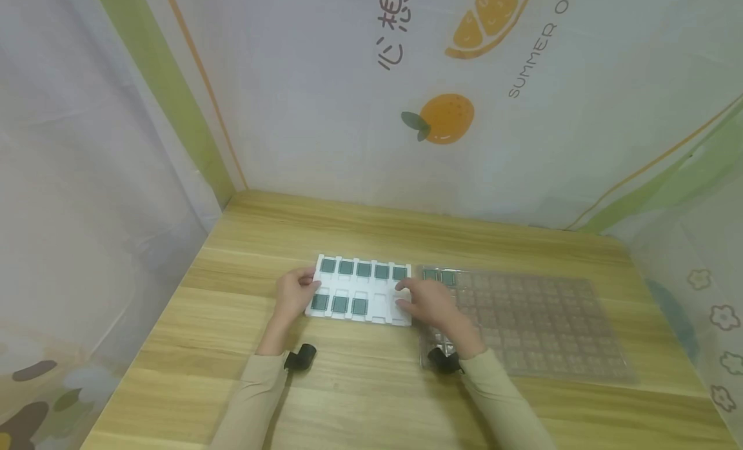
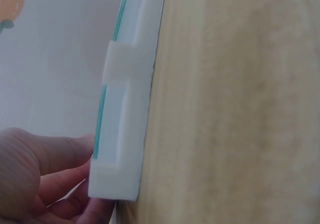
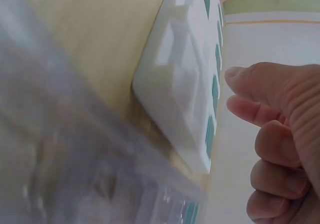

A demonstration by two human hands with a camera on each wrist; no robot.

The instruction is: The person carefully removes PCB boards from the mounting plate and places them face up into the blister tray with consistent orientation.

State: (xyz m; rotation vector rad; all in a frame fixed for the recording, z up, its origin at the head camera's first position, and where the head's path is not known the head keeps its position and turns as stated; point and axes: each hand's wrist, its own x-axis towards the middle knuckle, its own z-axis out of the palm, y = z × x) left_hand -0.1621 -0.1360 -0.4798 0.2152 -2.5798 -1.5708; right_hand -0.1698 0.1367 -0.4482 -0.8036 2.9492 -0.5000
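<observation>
A white tray (image 1: 348,285) with two rows of pockets lies on the table, bearing several flat dark green squares (image 1: 364,269), which look like chips. Green squares fill the far row; three sit in the left of the near row, and the pockets right of them are bare. My left hand (image 1: 297,292) holds the tray's left end, its thumb (image 2: 70,149) at the edge by a green square. My right hand (image 1: 432,302) hovers over the tray's right end. Its thumb and forefinger (image 3: 250,111) are apart with nothing visible between them, the other fingers curled.
A larger clear plastic tray (image 1: 534,324) with many pockets lies just right of the white one, under my right forearm. A few green squares (image 1: 447,278) sit in its far left corner. Printed curtains (image 1: 348,115) hang behind the wooden table (image 1: 360,385).
</observation>
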